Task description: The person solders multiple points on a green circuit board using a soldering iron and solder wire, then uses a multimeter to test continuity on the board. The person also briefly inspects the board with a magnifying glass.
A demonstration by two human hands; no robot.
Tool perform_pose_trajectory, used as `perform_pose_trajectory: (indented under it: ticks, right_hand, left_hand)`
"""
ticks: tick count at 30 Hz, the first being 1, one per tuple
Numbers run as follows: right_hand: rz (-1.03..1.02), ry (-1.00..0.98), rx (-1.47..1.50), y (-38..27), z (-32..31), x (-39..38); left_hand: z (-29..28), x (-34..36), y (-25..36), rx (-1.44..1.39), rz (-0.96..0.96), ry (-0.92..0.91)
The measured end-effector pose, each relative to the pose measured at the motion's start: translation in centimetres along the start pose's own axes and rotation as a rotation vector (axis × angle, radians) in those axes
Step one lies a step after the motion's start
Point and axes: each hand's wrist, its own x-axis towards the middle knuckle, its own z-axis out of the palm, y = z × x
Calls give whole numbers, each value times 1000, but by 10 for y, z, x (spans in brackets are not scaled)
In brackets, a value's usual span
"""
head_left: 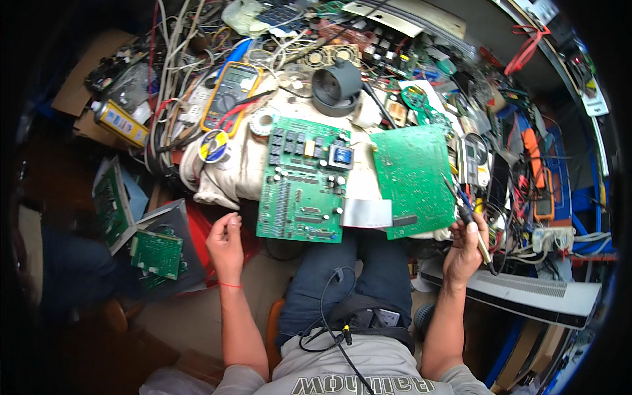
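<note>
My right hand (467,249) grips a soldering iron (466,214), its tip pointing up beside the right edge of a green circuit board (416,171) that lies solder side up. A flat grey ribbon cable (366,213) joins this board to another green circuit board (304,181), which bears black relays, a blue transformer and rows of chips. Left of that second board, clear of it, my left hand (225,243) is closed with thumb against fingers. Whatever it may hold is too small to make out. Both boards rest on a crumpled white cloth (247,164) at the table's near edge.
A yellow multimeter (232,95), solder spools (214,146) and a grey round holder (337,87) stand behind the boards. Cables and loose electronics crowd the far side and right. More boards (157,254) lie low on the left. A white slatted unit (520,295) juts out at lower right.
</note>
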Motion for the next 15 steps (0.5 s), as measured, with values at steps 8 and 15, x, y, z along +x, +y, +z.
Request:
perform_pose_trajectory:
  ticks: [8, 15]
  right_hand:
    - [-22, -35, 46, 14, 12, 19]
    - [-7, -13, 84, 20, 12, 32]
  left_hand:
    - [8, 18, 37, 33, 120, -13]
    - [15, 32, 72, 34, 225, -39]
